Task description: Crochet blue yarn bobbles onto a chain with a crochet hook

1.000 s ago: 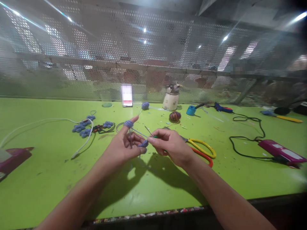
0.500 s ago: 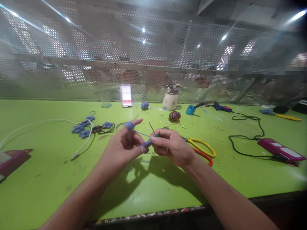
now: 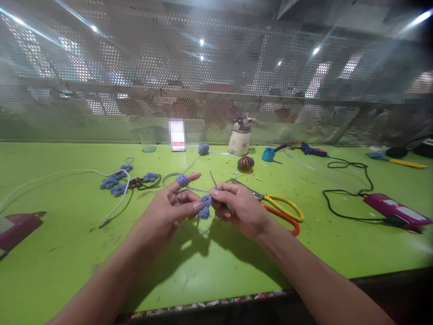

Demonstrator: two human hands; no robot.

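Note:
Between my hands is a small purple crochet piece point(image 3: 204, 207), pinched by the thumb and fingers of my left hand point(image 3: 177, 205). Purple yarn point(image 3: 182, 181) wraps round my raised left index finger, and a strand runs across to the piece. My right hand point(image 3: 238, 205) is closed on a crochet hook point(image 3: 213, 178) with a green handle, mostly hidden in the fingers; its thin metal shaft points up and left. Behind my hands sits a purple yarn ball point(image 3: 203, 149). Scissors point(image 3: 284, 207) with yellow and red handles lie beside my right hand.
Purple crocheted flowers point(image 3: 115, 183) lie left under a white cable point(image 3: 74, 170). At the back stand a phone point(image 3: 178, 135), a bottle point(image 3: 240, 139) and a blue pot point(image 3: 268, 155). A dark multicoloured yarn ball point(image 3: 245, 164) is nearer. A magenta box point(image 3: 394, 210) with a black cord is right.
The crochet piece has turned, so its puffy petals now face me. My left index finger has lowered slightly, and my right hand has tilted a little, with the hook still in it.

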